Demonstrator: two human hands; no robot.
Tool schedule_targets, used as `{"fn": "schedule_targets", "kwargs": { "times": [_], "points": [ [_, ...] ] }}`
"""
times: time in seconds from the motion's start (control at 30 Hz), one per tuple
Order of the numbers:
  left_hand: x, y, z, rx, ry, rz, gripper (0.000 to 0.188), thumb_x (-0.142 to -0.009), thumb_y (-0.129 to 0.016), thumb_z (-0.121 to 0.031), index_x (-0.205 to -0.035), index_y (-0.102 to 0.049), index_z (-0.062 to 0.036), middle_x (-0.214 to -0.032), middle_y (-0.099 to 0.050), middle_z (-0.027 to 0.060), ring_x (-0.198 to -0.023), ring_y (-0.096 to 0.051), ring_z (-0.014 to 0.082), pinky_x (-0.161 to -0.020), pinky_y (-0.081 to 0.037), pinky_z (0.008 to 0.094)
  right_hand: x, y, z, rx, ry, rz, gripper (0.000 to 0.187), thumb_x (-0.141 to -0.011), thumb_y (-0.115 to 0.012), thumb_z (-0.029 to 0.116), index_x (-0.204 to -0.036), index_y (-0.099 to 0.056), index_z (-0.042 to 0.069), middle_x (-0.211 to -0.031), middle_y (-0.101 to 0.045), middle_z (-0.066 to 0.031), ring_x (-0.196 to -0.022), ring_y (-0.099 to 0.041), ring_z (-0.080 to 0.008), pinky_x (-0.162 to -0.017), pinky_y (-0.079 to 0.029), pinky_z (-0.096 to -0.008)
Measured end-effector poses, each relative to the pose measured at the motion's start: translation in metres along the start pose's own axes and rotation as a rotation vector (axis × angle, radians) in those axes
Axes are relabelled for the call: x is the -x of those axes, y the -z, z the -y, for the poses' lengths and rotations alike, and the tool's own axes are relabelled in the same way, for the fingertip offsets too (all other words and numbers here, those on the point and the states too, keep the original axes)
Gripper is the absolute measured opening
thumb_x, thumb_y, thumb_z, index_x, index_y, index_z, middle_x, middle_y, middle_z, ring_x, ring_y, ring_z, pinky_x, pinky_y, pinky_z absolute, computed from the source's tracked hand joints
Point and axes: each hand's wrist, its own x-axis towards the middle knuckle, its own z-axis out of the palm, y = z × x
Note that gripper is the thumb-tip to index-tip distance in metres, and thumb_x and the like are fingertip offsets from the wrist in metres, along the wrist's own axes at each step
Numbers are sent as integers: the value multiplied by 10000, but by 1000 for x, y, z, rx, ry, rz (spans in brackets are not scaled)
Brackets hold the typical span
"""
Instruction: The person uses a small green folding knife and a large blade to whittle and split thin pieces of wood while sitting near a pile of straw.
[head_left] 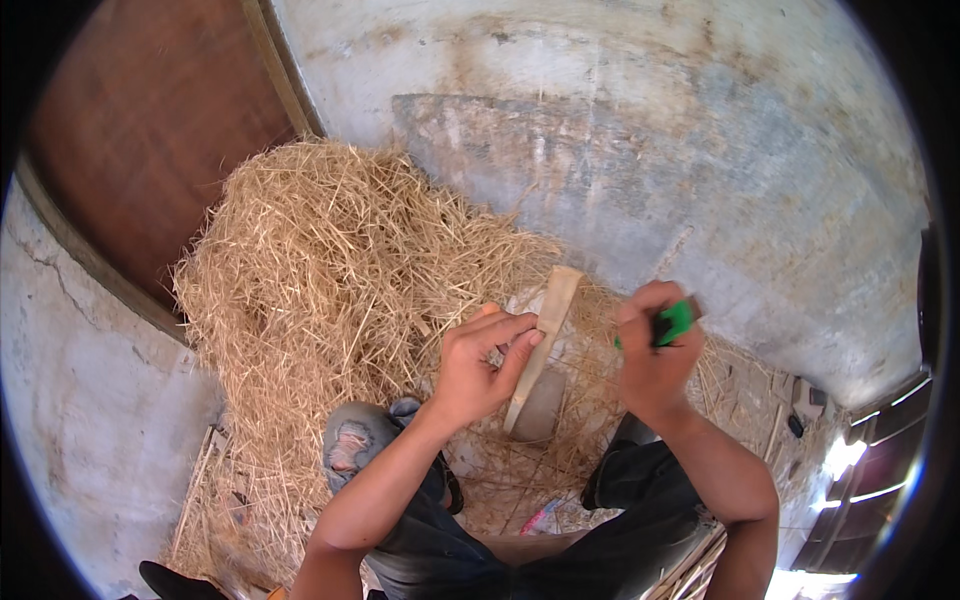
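Left hand, mid-frame: thumb and fingers pinching a pale flat strip, wood or bamboo, at about its middle. Strip slants, upper end toward frame right. Right hand, right of centre: fingers curled round a green-and-black tool, apart from strip; working end blurred, can't tell type. Behind strip's lower end, a grey block; whether they touch, can't tell. Person's legs in dark jeans, bottom centre, spread either side of the block; torn knee at frame left. Pink scrap on floor between them. Loose straw-like shavings heaped high, upper left to centre, against the stained wall, thinning out over the floor around the block. Brown door panel upper left, behind heap. Thin sticks bottom edge, right of centre. Small dark item on floor, far right.
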Motion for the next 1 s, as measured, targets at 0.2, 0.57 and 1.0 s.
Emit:
{"fn": "schedule_targets", "kwargs": {
  "times": [0.2,0.57,1.0],
  "points": [
    [8,9,21,-102,103,-86,167,-903,-721,-57,-1037,-745,40,-733,-661,117,-672,-586,175,-657,-477,304,-29,35,27,-334,10,-132,95,-931,-600,17,-911,-533,81,-749,-497,37,-593,-433,-32,-507,-357,-222],
    [13,-1,14,-51,25,-54,193,-881,-754,-53,-1058,-750,25,-732,-667,101,-652,-574,161,-630,-463,295,-5,-4,-9,227,-310,492,289,-901,-775,217,-1130,-713,52,-675,-548,24,-599,-483,-52,-536,-382,-258],
    [13,8,15,-79,-69,-117,201,-1014,-576,-93,-927,-728,6,-771,-689,97,-681,-583,169,-627,-461,305,1,-10,-15,278,-62,455,208,-886,-773,174,-843,-682,-8,-642,-560,-102,-535,-490,-163,-514,-380,-329]
  ]
}}
